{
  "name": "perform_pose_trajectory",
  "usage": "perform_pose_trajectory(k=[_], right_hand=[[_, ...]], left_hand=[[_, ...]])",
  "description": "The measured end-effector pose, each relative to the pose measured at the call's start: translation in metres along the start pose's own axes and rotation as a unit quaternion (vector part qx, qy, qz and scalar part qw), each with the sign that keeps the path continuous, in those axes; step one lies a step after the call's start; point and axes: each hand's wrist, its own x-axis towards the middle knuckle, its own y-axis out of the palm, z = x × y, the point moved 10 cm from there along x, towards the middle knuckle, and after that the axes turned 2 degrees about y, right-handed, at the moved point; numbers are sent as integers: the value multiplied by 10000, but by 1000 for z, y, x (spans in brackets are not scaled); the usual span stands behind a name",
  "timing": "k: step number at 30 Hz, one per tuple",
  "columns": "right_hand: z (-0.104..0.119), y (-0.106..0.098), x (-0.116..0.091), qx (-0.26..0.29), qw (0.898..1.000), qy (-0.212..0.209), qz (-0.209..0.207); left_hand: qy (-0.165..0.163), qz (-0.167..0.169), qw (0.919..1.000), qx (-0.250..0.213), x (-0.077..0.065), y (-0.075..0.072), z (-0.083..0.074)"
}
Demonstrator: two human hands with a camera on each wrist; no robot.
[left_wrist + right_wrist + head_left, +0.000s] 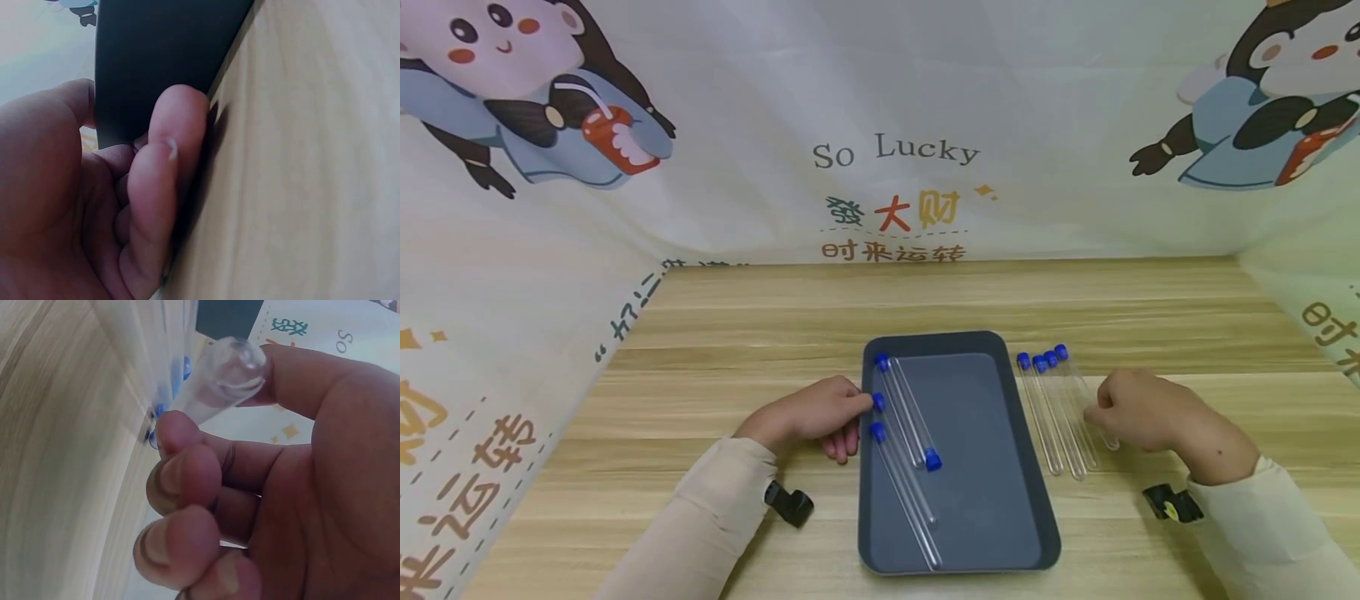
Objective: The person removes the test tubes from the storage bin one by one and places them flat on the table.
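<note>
A dark grey tray (992, 517) holds several clear test tubes (901, 492) with blue caps, one with its cap toward me. My left hand (820, 417) grips the tray's left edge, thumb over the rim beside a blue cap. In the left wrist view its fingers (153, 194) curl against the outer wall, close to the table. To the right of the tray lie several more capped test tubes (1056, 425), side by side, caps away from me. My right hand (1150, 417) pinches the rounded end of the rightmost test tube (228, 378) between thumb and forefinger.
The wood-grain table (760, 333) is enclosed by a printed white cloth (1045, 150) at the back and on both sides. Black wrist cameras (788, 502) sit at both cuffs, close over the table.
</note>
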Motion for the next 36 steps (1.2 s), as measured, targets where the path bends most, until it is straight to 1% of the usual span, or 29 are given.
perform_pose_trajectory(k=[4,9,13,17,20,22,28,31,35,36], right_hand=[[-3,5,1,132,9998,54,148],[-8,9,1,34,9994,178,288],[-12,12,3,102,9989,245,380],[-14,15,4,158,9985,255,462],[-13,18,4,146,9985,153,504],[-13,20,4,138,9984,161,528],[-15,24,0,161,9981,221,553],[-13,25,0,151,9981,217,553],[-10,18,2,16,9991,189,382],[-8,14,3,-57,9995,138,274]], left_hand=[[3,17,10000,-15,1,0,1],[21,15,10000,-61,2,0,2],[21,13,10000,-60,2,0,2],[0,8,10000,-49,0,-1,1],[-32,-5,10000,-33,-1,-1,1],[-48,-29,10000,-30,-1,0,2],[-9,-16,10000,-28,1,6,3],[-39,1,10000,17,1,6,4],[-71,-80,9999,76,0,1,3],[-70,-103,9999,90,0,0,3]])
